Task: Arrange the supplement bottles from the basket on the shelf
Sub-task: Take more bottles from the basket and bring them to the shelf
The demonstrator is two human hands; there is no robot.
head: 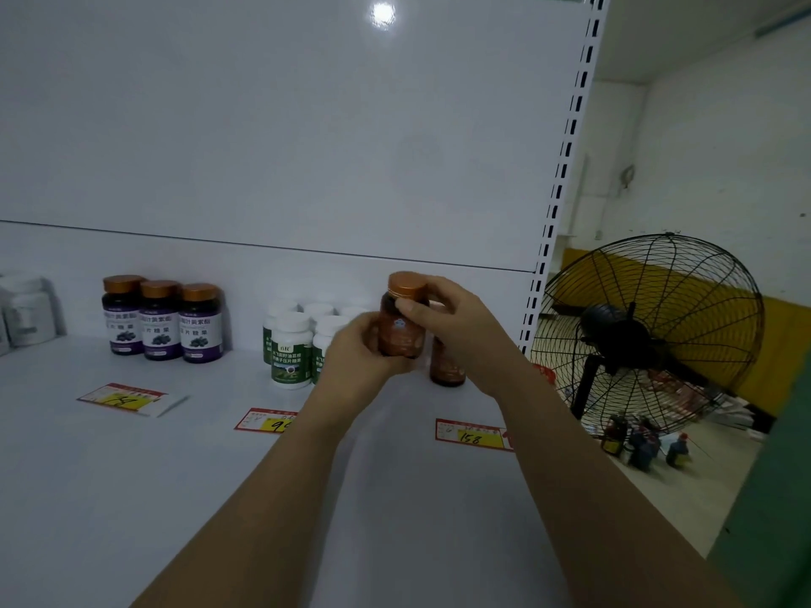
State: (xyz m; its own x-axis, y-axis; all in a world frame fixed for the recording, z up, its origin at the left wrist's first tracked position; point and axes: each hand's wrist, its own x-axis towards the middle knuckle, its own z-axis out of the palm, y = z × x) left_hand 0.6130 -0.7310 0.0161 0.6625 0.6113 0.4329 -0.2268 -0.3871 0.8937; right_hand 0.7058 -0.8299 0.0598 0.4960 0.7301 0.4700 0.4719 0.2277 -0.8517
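A brown supplement bottle (pixel 401 326) with a copper cap is held upright just above the white shelf (pixel 131 454), near the back wall. My left hand (pixel 355 357) grips its lower left side and my right hand (pixel 456 331) grips its upper right side. Another brown bottle (pixel 446 366) stands on the shelf behind my right hand, partly hidden. Left of it stand several white-capped green-label bottles (pixel 292 348), and further left three purple-label bottles (pixel 162 320) in a row. The basket is out of view.
Price tags lie on the shelf front: one (pixel 123 399) at left, one (pixel 267 421) in the middle, one (pixel 471 434) at right. White packets (pixel 26 311) stand at the far left. A black floor fan (pixel 649 335) and small bottles (pixel 645 445) are on the floor to the right.
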